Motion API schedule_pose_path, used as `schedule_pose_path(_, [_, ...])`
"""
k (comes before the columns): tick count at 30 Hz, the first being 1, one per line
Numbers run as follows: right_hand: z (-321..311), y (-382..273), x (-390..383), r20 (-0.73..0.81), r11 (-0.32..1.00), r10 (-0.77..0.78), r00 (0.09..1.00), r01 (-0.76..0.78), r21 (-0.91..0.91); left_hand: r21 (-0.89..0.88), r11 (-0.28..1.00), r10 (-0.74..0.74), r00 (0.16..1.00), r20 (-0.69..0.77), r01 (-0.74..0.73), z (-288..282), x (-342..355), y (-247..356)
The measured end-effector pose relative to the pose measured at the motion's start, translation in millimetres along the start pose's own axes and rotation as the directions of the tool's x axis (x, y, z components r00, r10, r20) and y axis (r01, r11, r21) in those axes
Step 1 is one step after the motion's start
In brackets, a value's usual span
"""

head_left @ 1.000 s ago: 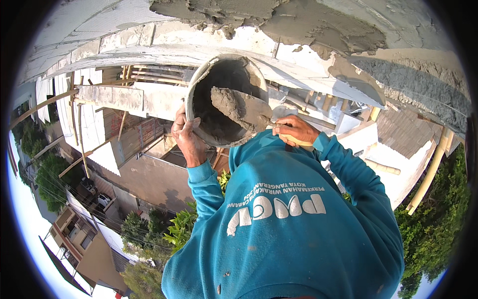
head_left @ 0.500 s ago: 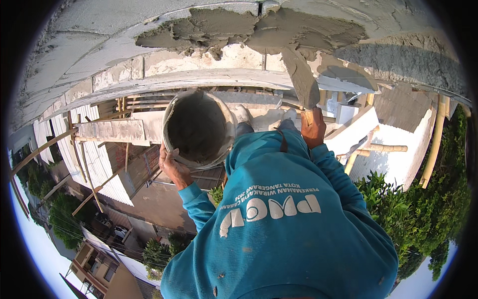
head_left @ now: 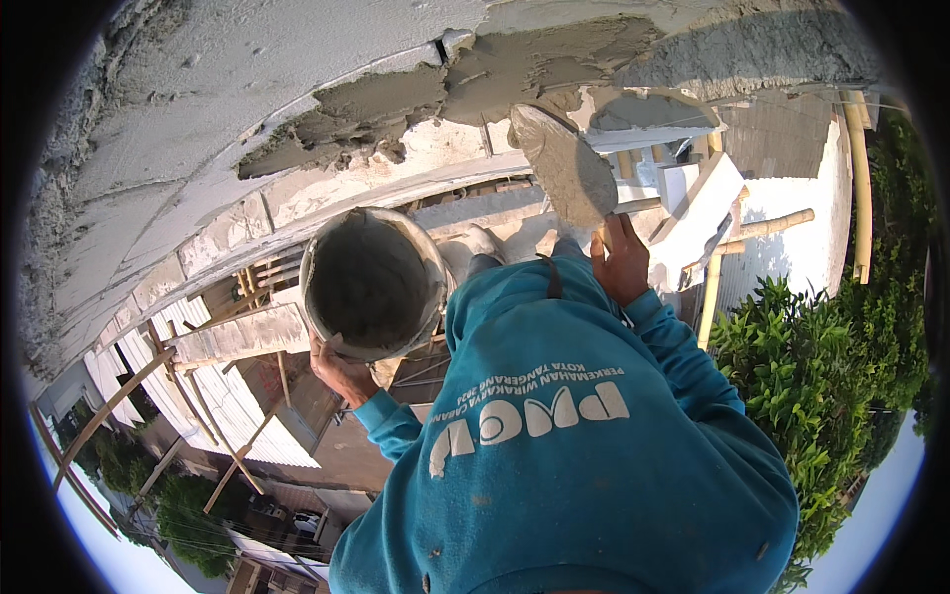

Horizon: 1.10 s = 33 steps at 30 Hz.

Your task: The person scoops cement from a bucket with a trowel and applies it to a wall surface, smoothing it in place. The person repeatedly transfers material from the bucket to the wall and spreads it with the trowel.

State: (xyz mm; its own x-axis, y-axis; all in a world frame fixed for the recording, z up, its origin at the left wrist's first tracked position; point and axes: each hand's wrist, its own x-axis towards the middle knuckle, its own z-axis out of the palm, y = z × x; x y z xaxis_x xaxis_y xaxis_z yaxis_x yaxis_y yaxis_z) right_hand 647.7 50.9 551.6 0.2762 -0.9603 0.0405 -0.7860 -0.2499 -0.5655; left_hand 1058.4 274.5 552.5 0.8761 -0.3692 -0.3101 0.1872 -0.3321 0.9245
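My right hand (head_left: 621, 259) is closed around the handle of a trowel (head_left: 564, 163), whose broad blade is coated in grey mortar. The blade points toward the wall, its tip just below a rough band of wet mortar (head_left: 544, 64); I cannot tell whether it touches. On the left, my left hand (head_left: 343, 372) grips the near rim of a round bucket (head_left: 433, 267). Grey mortar (head_left: 371, 282) lies inside the bucket. My left fingers are partly hidden against its side.
Pale block wall (head_left: 237, 119) curves across the top. Below, a plank (head_left: 242, 337) and bamboo poles (head_left: 104, 411) form scaffolding high above the ground. A bamboo post (head_left: 857, 188) and leafy trees (head_left: 792, 386) stand at right. Corrugated roofing (head_left: 267, 436) lies lower left.
The view has tilted, so the wall slants more. The trowel blade has swung leftward and turned, showing more of its face. Both hands keep their holds.
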Motion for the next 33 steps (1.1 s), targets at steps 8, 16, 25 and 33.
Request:
schedule_pose_path(8, [-22,16,-36,0.045,0.967,0.177,0.983,-0.165,-0.196,0.153,0.971,0.176,0.982,0.068,-0.185,13,9,-10])
schedule_pose_path(16, [-69,87,-57,-0.076,0.971,0.103,0.992,-0.117,-0.209,-0.094,0.995,0.038,0.999,0.027,-0.035,21,-12,-8])
schedule_pose_path(25, [-96,122,105,0.163,0.860,-0.388,0.907,0.420,-0.291,-0.062,0.998,0.021,0.997,-0.076,-0.026,23,-47,5])
schedule_pose_path(33, [-127,116,147,0.364,0.819,-0.353,0.862,0.473,-0.325,0.050,0.995,0.083,0.995,-0.055,-0.081,21,-59,-17])
